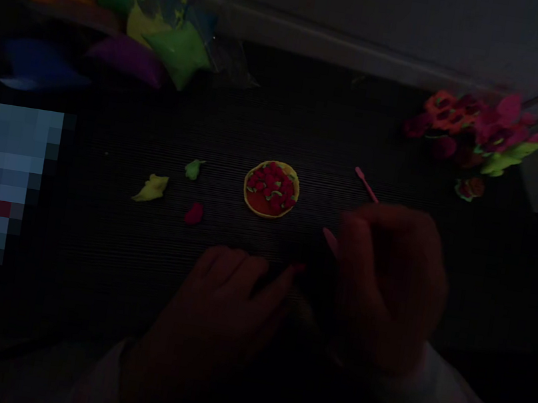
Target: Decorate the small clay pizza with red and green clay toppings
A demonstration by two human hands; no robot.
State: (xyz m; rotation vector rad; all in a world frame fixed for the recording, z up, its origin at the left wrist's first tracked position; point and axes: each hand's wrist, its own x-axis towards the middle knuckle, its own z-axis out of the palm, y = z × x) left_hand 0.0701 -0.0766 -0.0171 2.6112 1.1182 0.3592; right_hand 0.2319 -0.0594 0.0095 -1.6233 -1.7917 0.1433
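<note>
The picture is very dark. My left hand (pixel 222 309) is low over the table, fingers curled and thumb side toward the right. At its fingertips shows a tiny red piece of clay (pixel 297 268). To the right, my right hand (pixel 392 287) is raised with thumb and fingers pinched together; what they hold, if anything, does not show. A pink modelling tool (pixel 366 184) and the tip of a second pink tool (pixel 330 240) run partly behind this hand. Beyond both hands sits a round yellow-rimmed clay piece (pixel 267 215) filled with small red clay shapes and green bits.
Left of the round piece lie a yellow-green clay lump (pixel 152 189), a green one (pixel 193 169) and a red one (pixel 194 213). Coloured clay packets (pixel 180 50) pile up at the back left. Clay flowers (pixel 482 129) and a small clay rose (pixel 469 188) stand at the right.
</note>
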